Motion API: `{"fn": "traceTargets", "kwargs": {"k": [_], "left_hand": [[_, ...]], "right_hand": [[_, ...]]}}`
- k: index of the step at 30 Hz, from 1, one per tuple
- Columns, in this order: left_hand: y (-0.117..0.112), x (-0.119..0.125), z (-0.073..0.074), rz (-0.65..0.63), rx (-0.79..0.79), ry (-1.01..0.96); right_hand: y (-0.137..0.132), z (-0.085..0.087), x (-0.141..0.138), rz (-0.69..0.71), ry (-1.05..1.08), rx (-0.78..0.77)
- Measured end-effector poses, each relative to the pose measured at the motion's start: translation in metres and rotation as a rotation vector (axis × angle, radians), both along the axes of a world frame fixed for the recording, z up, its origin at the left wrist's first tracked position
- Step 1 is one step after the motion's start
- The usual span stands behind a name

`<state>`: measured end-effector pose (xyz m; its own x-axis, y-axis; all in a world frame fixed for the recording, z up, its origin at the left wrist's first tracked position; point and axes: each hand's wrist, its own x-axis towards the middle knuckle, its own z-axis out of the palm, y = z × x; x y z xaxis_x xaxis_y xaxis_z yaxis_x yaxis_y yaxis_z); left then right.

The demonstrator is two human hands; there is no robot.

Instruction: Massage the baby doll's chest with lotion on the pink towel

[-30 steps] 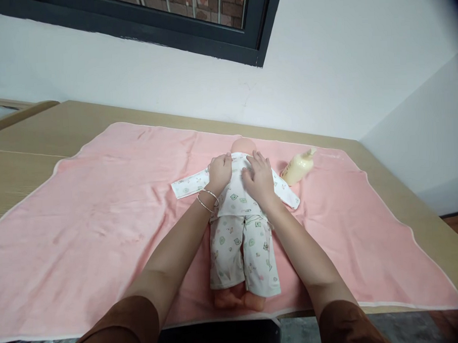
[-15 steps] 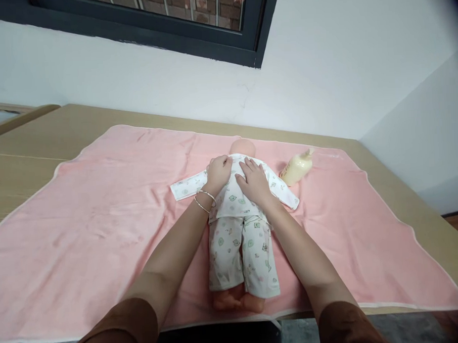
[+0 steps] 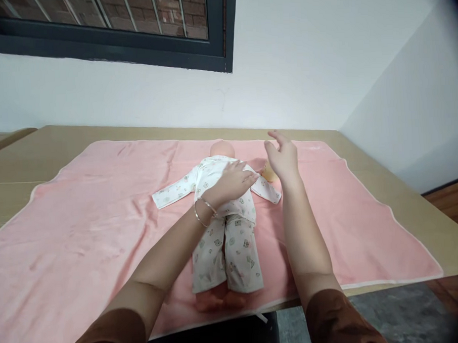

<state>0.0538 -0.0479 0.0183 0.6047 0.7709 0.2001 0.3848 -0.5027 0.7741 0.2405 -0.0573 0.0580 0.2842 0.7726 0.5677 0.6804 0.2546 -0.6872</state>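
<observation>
A baby doll (image 3: pixel 221 149) in a white printed top (image 3: pixel 206 175) and matching trousers (image 3: pixel 242 252) lies stretched out on a pink blanket (image 3: pixel 102 222), its bare feet toward me. Over the upper part of its top is my left hand (image 3: pixel 235 182), fingers extended to the right and holding nothing; whether it presses or hovers, I cannot tell. My right hand (image 3: pixel 284 158) is raised beside the doll's sleeve, thumb and fingers apart. Behind it a pale yellow bottle (image 3: pixel 268 172) shows only in part, the rest hidden by the hand.
The blanket covers much of a wooden table (image 3: pixel 66 140), which stands against a white wall (image 3: pixel 278 78). A dark-framed window (image 3: pixel 220 55) is above at the left. Along the near edge is a dark object (image 3: pixel 221 338), with grey floor (image 3: pixel 398 316) to the right.
My right hand has left the doll's top and moved right to the bottle. My left hand has shifted right across the top, fingers now straightened. The view has turned slightly right.
</observation>
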Motion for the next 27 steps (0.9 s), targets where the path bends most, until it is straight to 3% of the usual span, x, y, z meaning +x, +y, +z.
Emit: {"fn": "traceTargets", "kwargs": {"k": [1,3,5,6,9,13,16,20,23,27], "left_hand": [[0.001,0.016,0.003,-0.05,-0.199,-0.166],[0.006,0.047,0.009,-0.053,-0.34,-0.275],[0.012,0.072,0.015,-0.045,-0.782,-0.538],[0.015,0.082,0.018,-0.049,-0.924,-0.636],[0.018,0.099,0.023,-0.08,-1.152,-0.854],[0.016,0.105,0.026,-0.1,-1.291,-0.982],[0.008,0.096,0.028,-0.038,-1.375,-1.02],[-0.024,0.062,0.036,0.063,-1.533,-0.718],[-0.056,0.026,0.047,-0.097,-1.472,-0.668],[-0.078,-0.014,0.067,-0.136,-1.206,-0.65]], "right_hand": [[0.001,0.0,0.009,-0.039,0.01,-0.003],[0.004,-0.003,0.023,-0.085,0.032,-0.035],[0.007,-0.007,0.032,-0.077,0.049,-0.101],[0.009,-0.009,0.034,-0.064,0.05,-0.137],[0.011,-0.014,0.036,-0.048,0.024,-0.191],[0.009,-0.013,0.031,-0.117,-0.034,-0.188],[0.008,-0.011,0.026,-0.158,-0.097,-0.193],[0.011,-0.012,0.028,-0.14,-0.066,-0.196],[0.012,-0.012,0.029,-0.121,0.003,-0.189],[-0.004,0.002,0.006,-0.019,0.027,-0.089]]}}
